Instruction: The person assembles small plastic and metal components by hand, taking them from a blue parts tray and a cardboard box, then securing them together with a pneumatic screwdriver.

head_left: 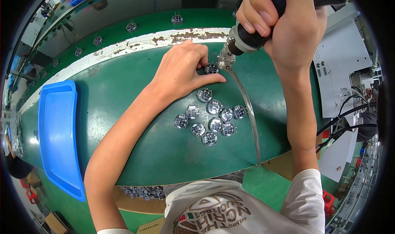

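My left hand (181,67) rests on the green tabletop, thumb and fingers closed around a small round electronic module (211,68) with dark parts on top. My right hand (294,32) is wrapped around a black power screwdriver (249,39). Its metal head (226,57) tilts down right beside the held module; whether its tip touches the module I cannot tell. From that head a translucent feed tube (249,110) curves to the table's near edge. Several similar round modules (215,124) with clear rims lie grouped between my forearms.
A blue tray (59,139) stands at the table's left side. Beyond a worn white rail (123,48), several modules (131,27) sit spaced out on a green belt. A grey-white machine panel (339,65) with black cables (347,114) is at the right. Below the table edge a cardboard box (144,203) holds small grey parts.
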Available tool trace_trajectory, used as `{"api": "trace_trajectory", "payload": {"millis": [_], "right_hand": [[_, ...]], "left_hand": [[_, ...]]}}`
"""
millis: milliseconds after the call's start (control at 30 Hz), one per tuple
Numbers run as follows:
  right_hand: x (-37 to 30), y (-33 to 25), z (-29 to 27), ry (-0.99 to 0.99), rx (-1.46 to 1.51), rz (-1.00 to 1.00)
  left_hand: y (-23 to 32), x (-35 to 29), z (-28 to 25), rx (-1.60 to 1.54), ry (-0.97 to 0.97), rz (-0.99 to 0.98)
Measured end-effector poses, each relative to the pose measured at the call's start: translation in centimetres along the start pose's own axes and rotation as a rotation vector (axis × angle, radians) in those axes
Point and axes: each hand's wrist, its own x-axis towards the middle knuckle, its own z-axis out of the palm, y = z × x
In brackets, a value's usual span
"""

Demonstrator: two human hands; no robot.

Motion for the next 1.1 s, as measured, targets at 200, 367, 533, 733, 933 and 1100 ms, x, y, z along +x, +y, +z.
{"api": "trace_trajectory", "payload": {"millis": [200, 367, 533, 733, 933, 1100], "right_hand": [[0.7, 0.8, 0.3, -0.012, 0.053, 0.051], [0.3, -0.8, 0.7, -0.004, 0.12, 0.121], [0.1, -5.3, 0.5, 0.241, -0.135, 0.093], [0.3, -6.2, -0.4, 0.14, 0.091, 0.031], [0.4, -5.3, 0.6, 0.192, 0.207, 0.178], [0.3, -5.2, 0.6, 0.212, 0.264, 0.133]], "left_hand": [[0.2, 0.0, -0.2, 0.009, 0.01, -0.023], [0.3, -0.3, -0.6, -0.002, -0.015, -0.038], [0.7, -0.7, -2.8, 0.129, -0.066, 0.091], [-5.6, 0.3, -6.1, 0.308, 0.274, -0.265], [-9.7, 1.1, -6.0, 0.285, 0.245, -0.658], [-10.5, 2.0, -5.3, 0.248, 0.286, -0.633]]}}
